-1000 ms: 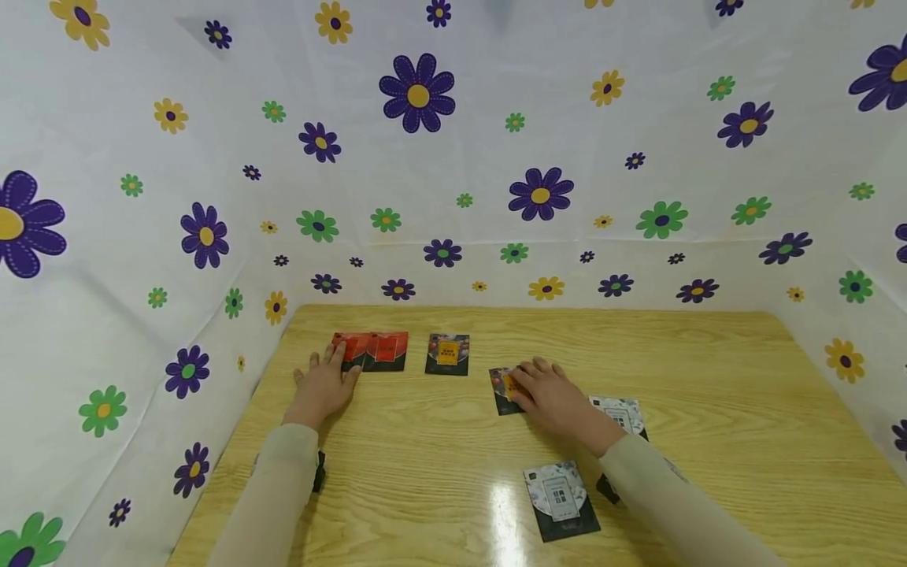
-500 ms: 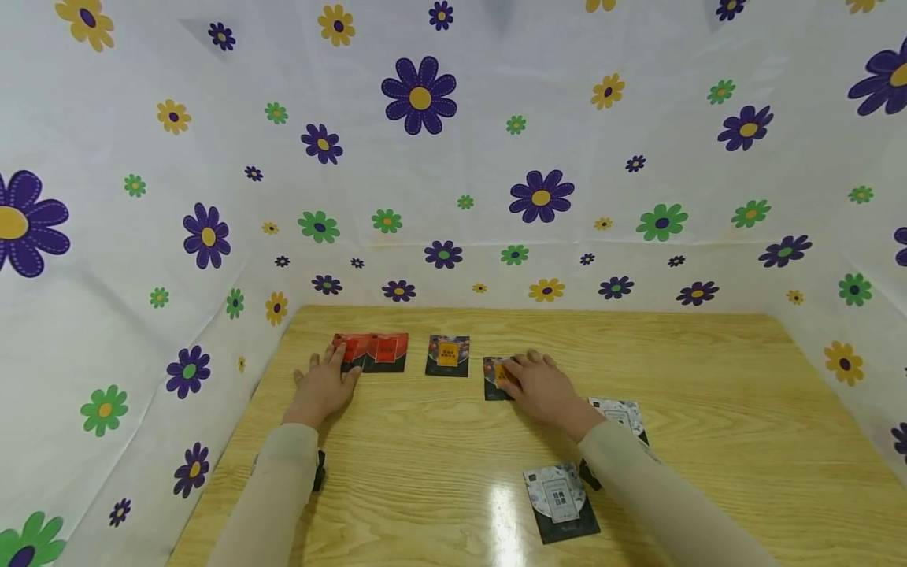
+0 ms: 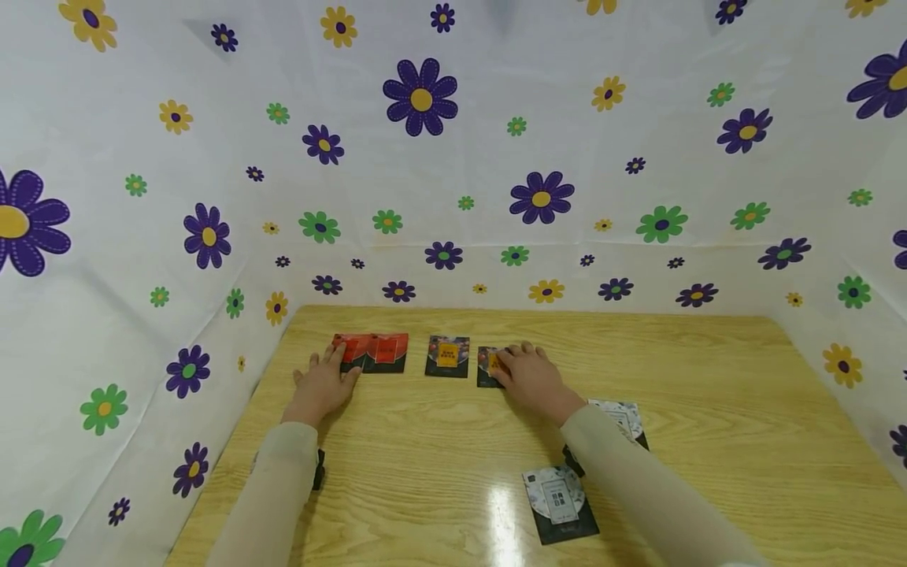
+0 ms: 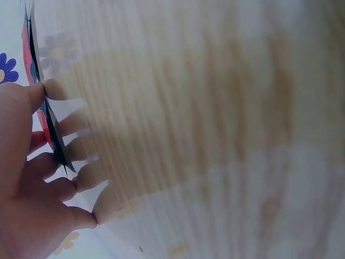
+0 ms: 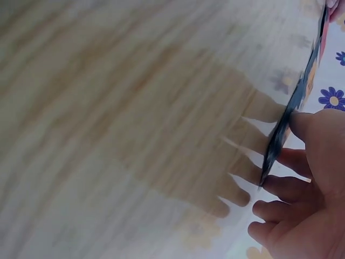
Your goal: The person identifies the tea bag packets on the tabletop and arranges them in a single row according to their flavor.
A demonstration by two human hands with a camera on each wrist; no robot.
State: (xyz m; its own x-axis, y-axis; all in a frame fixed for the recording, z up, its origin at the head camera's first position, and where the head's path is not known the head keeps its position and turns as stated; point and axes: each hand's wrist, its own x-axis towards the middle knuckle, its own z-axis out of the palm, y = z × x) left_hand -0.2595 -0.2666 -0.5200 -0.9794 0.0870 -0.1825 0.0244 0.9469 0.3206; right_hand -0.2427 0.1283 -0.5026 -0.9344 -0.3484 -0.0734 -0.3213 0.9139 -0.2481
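Note:
Flat on the table, two red-and-black packets [image 3: 386, 352] lie edge to edge. My left hand [image 3: 322, 390] rests its spread fingertips on the left one; the left wrist view shows that packet [image 4: 51, 129] edge-on beneath the fingers. An orange-and-black packet [image 3: 447, 357] lies to their right. Further right, my right hand [image 3: 534, 381] presses its fingers on a second orange-and-black packet [image 3: 486, 368], partly covering it. In the right wrist view this packet [image 5: 278, 137] is seen edge-on under the thumb and fingers.
A white-and-black packet [image 3: 560, 504] lies near the front, slightly turned. Another white-and-black packet [image 3: 623, 413] is partly hidden by my right sleeve. Flower-printed white cloth [image 3: 482, 157] stands behind the wooden table [image 3: 397, 457] and along its sides.
My right hand has slid the second orange-and-black packet left and away from me, closer to the first one and straighter. The left hand has stayed in place.

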